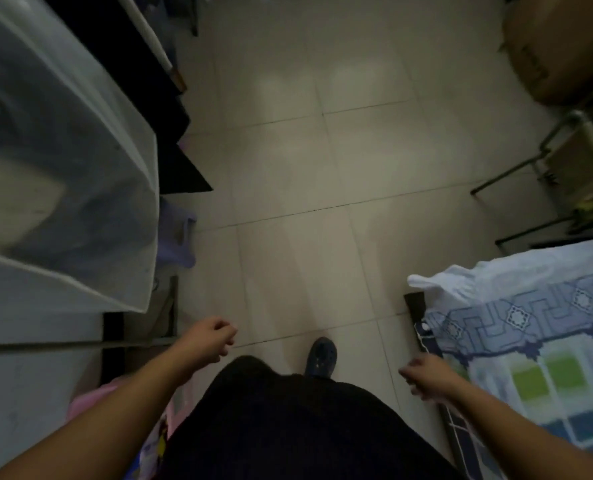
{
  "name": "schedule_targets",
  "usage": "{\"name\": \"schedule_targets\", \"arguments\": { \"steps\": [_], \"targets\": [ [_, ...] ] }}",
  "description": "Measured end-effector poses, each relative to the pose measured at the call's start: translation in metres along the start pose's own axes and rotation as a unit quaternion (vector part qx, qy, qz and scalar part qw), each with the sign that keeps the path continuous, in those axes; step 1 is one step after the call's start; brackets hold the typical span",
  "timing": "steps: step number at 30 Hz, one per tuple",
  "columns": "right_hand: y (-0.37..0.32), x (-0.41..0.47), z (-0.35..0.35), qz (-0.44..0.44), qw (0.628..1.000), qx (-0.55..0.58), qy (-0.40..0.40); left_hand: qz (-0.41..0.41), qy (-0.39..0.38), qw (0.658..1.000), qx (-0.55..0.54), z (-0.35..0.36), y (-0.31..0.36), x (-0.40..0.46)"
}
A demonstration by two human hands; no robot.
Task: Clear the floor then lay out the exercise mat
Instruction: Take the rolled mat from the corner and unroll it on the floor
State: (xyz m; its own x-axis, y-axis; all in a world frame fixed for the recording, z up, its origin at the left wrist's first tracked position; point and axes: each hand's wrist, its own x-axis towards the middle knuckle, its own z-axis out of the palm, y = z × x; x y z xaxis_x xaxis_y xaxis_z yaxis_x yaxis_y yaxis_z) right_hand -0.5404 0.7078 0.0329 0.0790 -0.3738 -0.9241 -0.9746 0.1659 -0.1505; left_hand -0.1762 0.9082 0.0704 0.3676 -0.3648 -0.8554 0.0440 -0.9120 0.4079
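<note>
Standing over a strip of pale tiled floor [323, 188], the person held both hands low and forward, well apart on either side of the body, with a dark shoe [321, 355] on the tiles between them. The left hand [212, 337] was loosely curled, fingers folded toward the palm and gripping nothing; the right hand [423, 375], slightly blurred, was curled in much the same way and also appeared to hold nothing. No exercise mat could be made out anywhere in view, so its direction from the hands, its long axis, and which hand lay nearer could not be told; nor could its look be described. What did show was the space it would need: the open floor ran lengthwise straight ahead of the person, hemmed on the left by a large appliance under a translucent cover [63, 150] and on the right by a bed with a blue patterned sheet [530, 323]. A small purple cloth-like item [179, 237] lay at the left edge of the tiles, just beside the covered appliance, nearer the left hand. A cardboard box [558, 46] sat at the far right. The middle of the floor looked bare, so clearing seemed nearly done, and any mat would probably lie best along that forward axis.
</note>
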Motion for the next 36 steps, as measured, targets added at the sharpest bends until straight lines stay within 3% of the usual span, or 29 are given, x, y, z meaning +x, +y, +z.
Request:
{"name": "schedule_targets", "arguments": {
  "steps": [3,7,14,18,26,31,36],
  "targets": [
    [-0.063,0.016,-0.046,-0.042,0.997,0.062,0.018,-0.018,-0.004,0.999,0.039,-0.006,0.027,0.019],
    [-0.143,0.042,-0.102,-0.081,0.994,0.063,0.029,-0.048,0.009,0.998,0.049,-0.034,0.040,0.063],
    [-0.245,0.087,-0.179,-0.054,0.996,0.064,0.030,-0.121,0.004,0.991,0.051,-0.110,0.080,0.156],
    [-0.279,0.099,-0.209,-0.007,0.997,0.076,0.031,-0.113,-0.009,0.992,0.052,-0.147,0.168,0.196],
    [-0.322,0.130,-0.288,0.070,0.989,0.125,0.038,-0.012,-0.006,0.999,0.030,-0.206,0.377,0.303],
    [-0.363,0.188,-0.349,0.095,0.980,0.171,0.016,-0.015,-0.011,0.998,0.062,-0.224,0.469,0.364],
    [-0.436,0.247,-0.434,0.050,0.995,0.084,0.017,-0.043,-0.020,0.995,0.088,-0.242,0.549,0.397]
  ]
}}
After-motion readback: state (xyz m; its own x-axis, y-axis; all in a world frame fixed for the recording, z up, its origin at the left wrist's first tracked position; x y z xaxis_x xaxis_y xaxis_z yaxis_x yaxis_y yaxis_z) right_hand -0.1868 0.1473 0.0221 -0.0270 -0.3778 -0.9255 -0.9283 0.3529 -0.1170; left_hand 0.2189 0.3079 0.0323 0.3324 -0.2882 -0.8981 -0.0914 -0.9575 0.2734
